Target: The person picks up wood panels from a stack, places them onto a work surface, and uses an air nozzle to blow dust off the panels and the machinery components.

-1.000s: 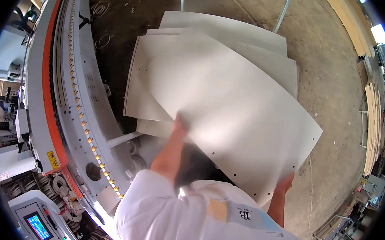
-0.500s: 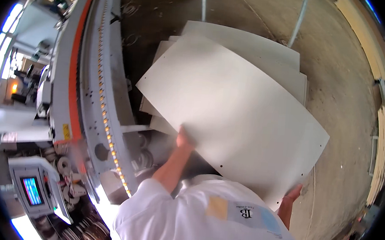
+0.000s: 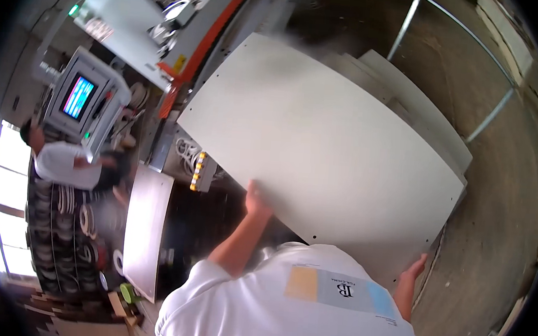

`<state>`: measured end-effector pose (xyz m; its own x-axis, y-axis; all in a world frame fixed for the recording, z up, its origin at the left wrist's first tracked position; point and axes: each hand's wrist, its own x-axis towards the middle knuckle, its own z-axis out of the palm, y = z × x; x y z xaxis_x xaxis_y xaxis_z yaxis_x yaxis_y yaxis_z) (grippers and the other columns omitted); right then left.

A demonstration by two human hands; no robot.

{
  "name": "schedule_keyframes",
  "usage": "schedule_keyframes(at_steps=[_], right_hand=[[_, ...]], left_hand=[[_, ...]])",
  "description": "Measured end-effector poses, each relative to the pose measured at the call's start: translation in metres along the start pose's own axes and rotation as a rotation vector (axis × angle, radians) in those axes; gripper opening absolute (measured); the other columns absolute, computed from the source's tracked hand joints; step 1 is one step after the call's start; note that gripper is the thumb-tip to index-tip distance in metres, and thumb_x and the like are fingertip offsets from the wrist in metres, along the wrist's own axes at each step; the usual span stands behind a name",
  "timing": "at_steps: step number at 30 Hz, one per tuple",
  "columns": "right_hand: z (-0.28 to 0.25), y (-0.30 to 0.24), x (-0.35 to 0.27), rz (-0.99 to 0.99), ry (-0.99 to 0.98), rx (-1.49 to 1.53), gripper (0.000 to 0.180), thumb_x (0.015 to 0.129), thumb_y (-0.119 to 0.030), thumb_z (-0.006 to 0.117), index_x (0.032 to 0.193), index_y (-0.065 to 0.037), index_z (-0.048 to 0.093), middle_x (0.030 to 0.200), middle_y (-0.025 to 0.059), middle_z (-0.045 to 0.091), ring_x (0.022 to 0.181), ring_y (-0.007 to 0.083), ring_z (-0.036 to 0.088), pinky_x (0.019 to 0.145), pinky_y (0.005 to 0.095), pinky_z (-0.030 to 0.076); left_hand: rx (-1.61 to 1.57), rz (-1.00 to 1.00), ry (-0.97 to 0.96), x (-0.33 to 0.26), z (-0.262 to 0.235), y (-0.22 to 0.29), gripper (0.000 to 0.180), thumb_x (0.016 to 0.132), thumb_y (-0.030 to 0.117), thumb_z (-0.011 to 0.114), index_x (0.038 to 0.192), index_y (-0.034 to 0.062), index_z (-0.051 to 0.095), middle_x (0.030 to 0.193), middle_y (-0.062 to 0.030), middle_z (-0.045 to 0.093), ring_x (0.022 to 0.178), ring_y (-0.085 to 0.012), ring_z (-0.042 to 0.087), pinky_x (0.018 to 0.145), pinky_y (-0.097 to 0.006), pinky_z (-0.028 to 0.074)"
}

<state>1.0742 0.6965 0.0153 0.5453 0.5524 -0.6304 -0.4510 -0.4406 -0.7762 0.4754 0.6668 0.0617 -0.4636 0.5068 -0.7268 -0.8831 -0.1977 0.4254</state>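
Observation:
A large white rectangular panel [image 3: 321, 140] with small dark holes near its corners and edges spans the space before my body. My left hand [image 3: 257, 199] grips its near left edge, the fingers hidden beneath. My right hand [image 3: 415, 267] is closed on its near right end, the fingertips showing at the rim. The panel's near edge rests close against my white shirt. Beyond it, partly covered by it, lie more pale panels [image 3: 420, 100] in an uneven stack.
On the left stands a long machine with an orange strip [image 3: 219, 36] and a control screen [image 3: 78, 97]. A person in a white top [image 3: 66, 165] is near rolls of edging [image 3: 88, 218]. Another pale board [image 3: 146, 231] stands left of me. A metal rail [image 3: 468, 35] rises beyond the stack.
My view and body have turned left, carrying the panel with both hands. The stack now lies farther right, and the person and the pale board have come into view.

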Motion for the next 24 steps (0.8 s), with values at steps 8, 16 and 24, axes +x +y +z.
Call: schedule_keyframes(at_steps=[8, 16, 24], right_hand=[[0.063, 0.023, 0.034, 0.087, -0.275, -0.155, 0.056, 0.092, -0.043, 0.057, 0.123, 0.003, 0.065, 0.122, 0.0134, 0.067, 0.108, 0.0301, 0.065, 0.093, 0.047, 0.054], [0.131, 0.022, -0.034, 0.202, -0.444, -0.238, 0.066, 0.098, -0.049, 0.059, 0.136, 0.005, 0.056, 0.132, 0.0157, 0.063, 0.111, 0.0299, 0.065, 0.096, 0.044, 0.055], [0.175, 0.03, -0.076, -0.043, -0.374, -0.787, 0.073, 0.097, -0.052, 0.067, 0.135, 0.009, 0.054, 0.137, 0.0208, 0.06, 0.119, 0.0294, 0.063, 0.1, 0.0445, 0.053]], left_hand=[[-0.197, 0.136, 0.145, -0.037, -0.13, 0.035, 0.05, 0.105, 0.052, 0.051, 0.135, 0.0131, 0.053, 0.137, -0.0099, 0.054, 0.124, -0.0347, 0.053, 0.105, -0.057, 0.042], [-0.117, 0.183, 0.252, -0.02, -0.198, 0.079, 0.046, 0.103, 0.037, 0.06, 0.138, 0.0073, 0.056, 0.139, -0.0108, 0.06, 0.125, -0.0326, 0.058, 0.111, -0.051, 0.045], [0.018, 0.437, 0.268, -0.013, -0.167, 0.11, 0.03, 0.105, 0.031, 0.059, 0.119, 0.0044, 0.059, 0.112, -0.0093, 0.063, 0.1, -0.0265, 0.063, 0.084, -0.044, 0.055]])
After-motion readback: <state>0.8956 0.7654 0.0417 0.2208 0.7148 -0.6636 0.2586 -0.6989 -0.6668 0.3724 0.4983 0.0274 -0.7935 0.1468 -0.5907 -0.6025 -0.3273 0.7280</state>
